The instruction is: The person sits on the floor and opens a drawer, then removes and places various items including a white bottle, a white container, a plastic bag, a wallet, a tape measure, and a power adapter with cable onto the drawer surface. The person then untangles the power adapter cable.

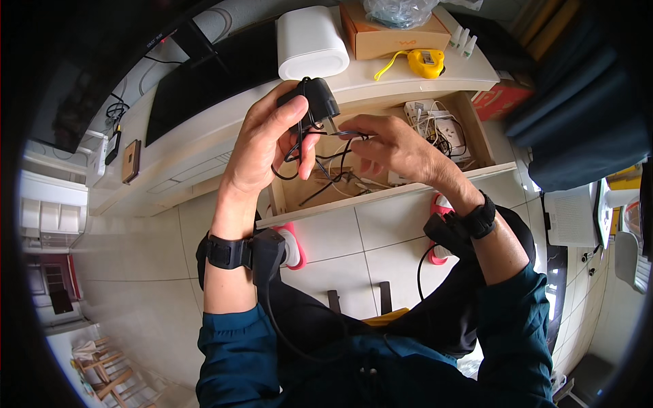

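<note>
My left hand [262,137] grips a black power adapter [322,99] with metal prongs, above an open drawer. Part of its thin black cable [300,145] is wrapped around the adapter, and loops hang below my left fingers. To the right, my right hand [390,145] pinches a stretch of the same black cable between thumb and fingers. Beneath both hands, the wooden drawer [336,205] holds loose black and white cables. At its right end lie a white power strip [451,130] and more tangled cables.
On the white cabinet [357,81] stand a white rounded device [311,43], a cardboard box [395,38], a yellow tape measure [427,63] and small white bottles [463,42]. A dark curtain [586,112] hangs at the right. Pink slippers [296,247] are on the tiled floor below the drawer.
</note>
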The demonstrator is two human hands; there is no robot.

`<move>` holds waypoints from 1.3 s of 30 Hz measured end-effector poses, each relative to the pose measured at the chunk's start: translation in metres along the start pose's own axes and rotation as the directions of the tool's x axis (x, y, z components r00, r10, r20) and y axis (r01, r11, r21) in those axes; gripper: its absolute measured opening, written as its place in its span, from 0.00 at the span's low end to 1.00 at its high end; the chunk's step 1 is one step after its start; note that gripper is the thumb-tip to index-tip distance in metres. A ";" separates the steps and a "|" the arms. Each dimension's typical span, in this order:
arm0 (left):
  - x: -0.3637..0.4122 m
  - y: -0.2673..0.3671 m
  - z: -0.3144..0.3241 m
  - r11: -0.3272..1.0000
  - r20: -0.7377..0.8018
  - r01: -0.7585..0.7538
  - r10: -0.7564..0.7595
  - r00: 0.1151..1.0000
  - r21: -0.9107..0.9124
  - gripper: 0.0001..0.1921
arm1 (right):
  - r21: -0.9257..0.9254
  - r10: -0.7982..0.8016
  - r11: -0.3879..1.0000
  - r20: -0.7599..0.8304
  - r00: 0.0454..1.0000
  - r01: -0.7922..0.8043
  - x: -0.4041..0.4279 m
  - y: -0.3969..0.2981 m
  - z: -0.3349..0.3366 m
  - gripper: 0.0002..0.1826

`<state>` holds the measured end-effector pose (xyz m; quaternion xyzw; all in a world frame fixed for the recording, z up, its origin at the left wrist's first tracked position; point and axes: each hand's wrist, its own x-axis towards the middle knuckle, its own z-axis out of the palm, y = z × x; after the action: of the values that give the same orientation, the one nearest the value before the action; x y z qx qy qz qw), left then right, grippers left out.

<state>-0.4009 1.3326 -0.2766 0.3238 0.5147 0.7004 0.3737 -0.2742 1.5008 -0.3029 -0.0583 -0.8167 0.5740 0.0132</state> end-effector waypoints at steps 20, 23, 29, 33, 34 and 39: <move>-0.004 0.003 -0.008 0.996 0.077 -0.002 0.009 0.997 -0.091 0.26 | -0.722 -0.244 0.673 -0.011 0.970 0.161 -0.003 0.028 0.004 0.29; -0.002 0.002 -0.011 0.977 0.153 0.010 0.023 0.988 -0.214 0.30 | -0.494 -0.156 0.861 -0.021 0.988 0.125 0.001 0.028 0.022 0.40; 0.004 -0.005 -0.019 0.876 0.299 0.060 0.099 0.949 -0.478 0.32 | 0.329 -0.132 0.942 0.200 0.971 0.060 -0.002 0.014 0.030 0.45; 0.006 -0.006 -0.022 0.892 0.280 0.016 0.125 0.952 -0.451 0.30 | 0.390 -0.051 0.916 0.341 0.939 -0.092 -0.007 0.004 0.025 0.37; 0.006 -0.005 -0.022 0.897 0.260 0.008 0.120 0.958 -0.442 0.29 | 0.435 -0.036 0.893 0.331 0.943 -0.118 -0.008 0.003 0.026 0.35; 0.005 -0.004 -0.019 0.889 0.245 0.024 0.101 0.964 -0.458 0.29 | 0.302 -0.154 0.949 0.194 0.969 0.090 -0.005 0.014 0.030 0.15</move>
<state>-0.4183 1.3289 -0.2851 0.3267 0.2751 0.7599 0.4899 -0.2711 1.4771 -0.3256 0.0578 -0.7219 0.6889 -0.0312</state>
